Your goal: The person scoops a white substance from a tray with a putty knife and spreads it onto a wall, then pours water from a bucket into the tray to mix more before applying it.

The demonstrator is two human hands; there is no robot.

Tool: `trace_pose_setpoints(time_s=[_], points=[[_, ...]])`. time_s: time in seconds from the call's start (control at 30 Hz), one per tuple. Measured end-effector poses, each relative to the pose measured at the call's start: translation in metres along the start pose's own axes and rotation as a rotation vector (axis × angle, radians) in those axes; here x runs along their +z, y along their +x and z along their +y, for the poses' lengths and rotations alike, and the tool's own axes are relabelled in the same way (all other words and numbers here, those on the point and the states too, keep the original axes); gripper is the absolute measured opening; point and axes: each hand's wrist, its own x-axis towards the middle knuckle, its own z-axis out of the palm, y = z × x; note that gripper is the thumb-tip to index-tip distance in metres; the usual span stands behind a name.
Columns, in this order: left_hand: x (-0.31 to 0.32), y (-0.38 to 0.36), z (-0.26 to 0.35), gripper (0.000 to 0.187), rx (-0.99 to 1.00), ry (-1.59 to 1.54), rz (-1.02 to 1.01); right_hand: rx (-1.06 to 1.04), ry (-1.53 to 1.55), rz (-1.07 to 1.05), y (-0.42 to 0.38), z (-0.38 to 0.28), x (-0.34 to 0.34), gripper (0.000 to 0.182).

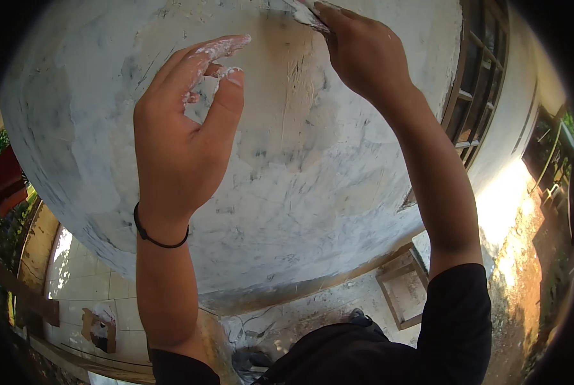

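White paste (225, 47) smears the empty, loosely curved left hand (181, 138) and the tool (314, 23) gripped in the right hand (367, 54) at the upper wall (280, 218), where light, even pressure would likely leave fewest ridges.

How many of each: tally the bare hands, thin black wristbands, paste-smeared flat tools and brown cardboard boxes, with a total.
Bare hands: 2 (left hand, right hand)
Thin black wristband: 1
Flat tool smeared with white paste: 1
Brown cardboard box: 1
Total: 5
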Motion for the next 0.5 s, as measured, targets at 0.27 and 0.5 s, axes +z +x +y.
trace_pose_setpoints(time_s=[0.27, 0.5], points=[[0.018, -0.005, -0.003, 0.041, -0.031, -0.231, -0.020, -0.338, -0.160, 0.010, -0.195, -0.046, 0.148, 0.037], [0.024, -0.017, 0.000, 0.051, -0.117, -0.242, -0.111, -0.267, 0.219, -0.562, -0.315, -0.082, 0.140, 0.041]])
